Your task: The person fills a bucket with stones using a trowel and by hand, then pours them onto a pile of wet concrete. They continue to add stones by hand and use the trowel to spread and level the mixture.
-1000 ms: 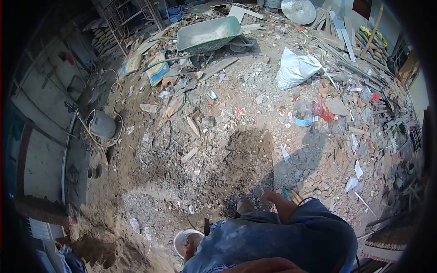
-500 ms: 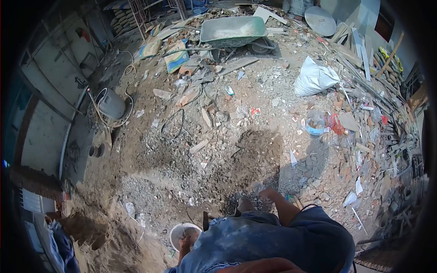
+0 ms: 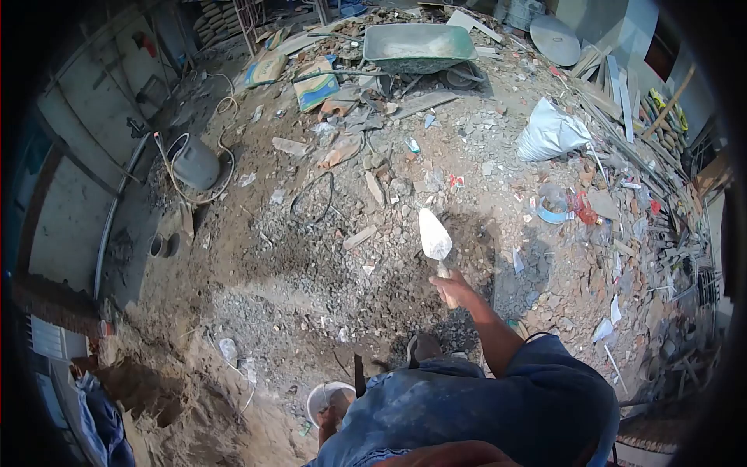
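Observation:
A trowel with a pale, bright blade points away from me over the dark, damp patch of ground. Its wooden handle is in my right hand, fingers wrapped round it. Near the bottom of the view, my left hand is at a white bucket, partly inside its rim. The fingers of that hand are hard to make out, and my blue clothing covers part of the bucket. My shoe shows just beyond the clothing.
Rubble and gravel surround me. A green wheelbarrow stands ahead, with a white sack to its right. A grey container and hose are at the left. Scrap wood lines the right, and loose sand lies at lower left.
My right hand has moved forward and up from beside my shoe, and the trowel now shows clearly. My left hand remains at the bucket. The whole view has shifted slightly.

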`<state>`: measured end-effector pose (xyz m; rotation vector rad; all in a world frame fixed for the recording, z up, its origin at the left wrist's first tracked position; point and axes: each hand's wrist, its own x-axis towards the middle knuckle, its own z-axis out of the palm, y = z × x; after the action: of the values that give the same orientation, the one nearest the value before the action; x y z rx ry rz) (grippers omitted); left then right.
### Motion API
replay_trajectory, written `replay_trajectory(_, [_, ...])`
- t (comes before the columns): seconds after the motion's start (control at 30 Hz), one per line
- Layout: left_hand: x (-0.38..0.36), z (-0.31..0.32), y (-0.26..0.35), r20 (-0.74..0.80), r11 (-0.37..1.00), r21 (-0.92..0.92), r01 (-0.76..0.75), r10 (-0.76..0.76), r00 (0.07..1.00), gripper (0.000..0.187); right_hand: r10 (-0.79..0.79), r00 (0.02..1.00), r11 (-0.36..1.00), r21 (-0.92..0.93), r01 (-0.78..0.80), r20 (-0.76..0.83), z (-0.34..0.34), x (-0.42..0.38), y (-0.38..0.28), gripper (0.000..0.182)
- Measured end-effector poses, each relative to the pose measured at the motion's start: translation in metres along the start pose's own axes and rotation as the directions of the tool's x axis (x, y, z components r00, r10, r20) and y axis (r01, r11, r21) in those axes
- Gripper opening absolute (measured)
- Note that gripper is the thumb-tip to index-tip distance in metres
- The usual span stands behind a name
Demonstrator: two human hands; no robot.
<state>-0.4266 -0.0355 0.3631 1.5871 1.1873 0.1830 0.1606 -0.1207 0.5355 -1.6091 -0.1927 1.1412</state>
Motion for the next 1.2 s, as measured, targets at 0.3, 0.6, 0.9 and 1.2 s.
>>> replay_trajectory(0.3, [-0.017,-0.055,-0.016,-0.068,0.959,-0.133,0.252,-0.262,0.963,0.025,-0.043,0.990,0.965,-0.252,0.075,0.132,0.044,0.004,0.140,0.026])
replay_trajectory(0.6, [-0.016,-0.071,-0.021,-0.103,0.768,-0.443,0.462,-0.555,0.825,0.039,-0.065,0.986,0.518,-0.850,-0.097,-0.152,0.056,-0.040,0.155,0.052])
replay_trajectory(0.9, [-0.001,-0.058,-0.081,-0.225,0.840,-0.175,0.514,-0.542,0.810,0.038,0.131,0.986,0.529,-0.834,-0.158,-0.104,0.065,0.017,0.163,0.048])
replay_trajectory(1.2, [0.001,-0.035,-0.055,-0.228,0.800,-0.175,0.573,-0.600,0.767,0.043,0.221,0.973,0.693,-0.693,-0.200,-0.060,0.038,-0.029,0.148,0.032])
